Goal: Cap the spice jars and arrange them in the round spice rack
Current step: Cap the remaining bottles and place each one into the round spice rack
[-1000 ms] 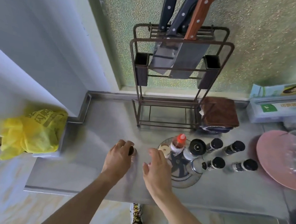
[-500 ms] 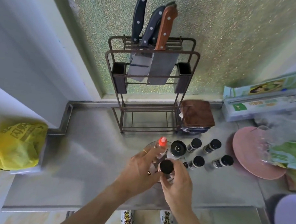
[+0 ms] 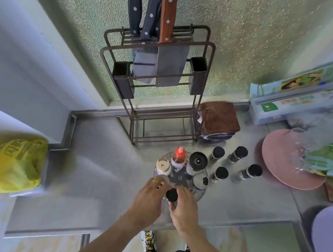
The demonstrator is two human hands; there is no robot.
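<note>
now both hands [image 3: 149, 201] hold black-capped jar [image 3: 171, 195] at rack [image 3: 200, 194] edge

Left half of surface [image 3: 95, 169] bare from the yellow bag [image 3: 5, 168] at far left across to the round spice rack [image 3: 199, 195]: open approach there. Behind the rack stands the knife stand [image 3: 155, 87], close. Right of the rack, four black-capped jars [image 3: 230, 164] stand spaced apart, narrow lanes between them. Past them the pink plate [image 3: 284, 171] blocks further right. Folded brown cloth [image 3: 219, 118] lies beside the stand's right leg.
</note>
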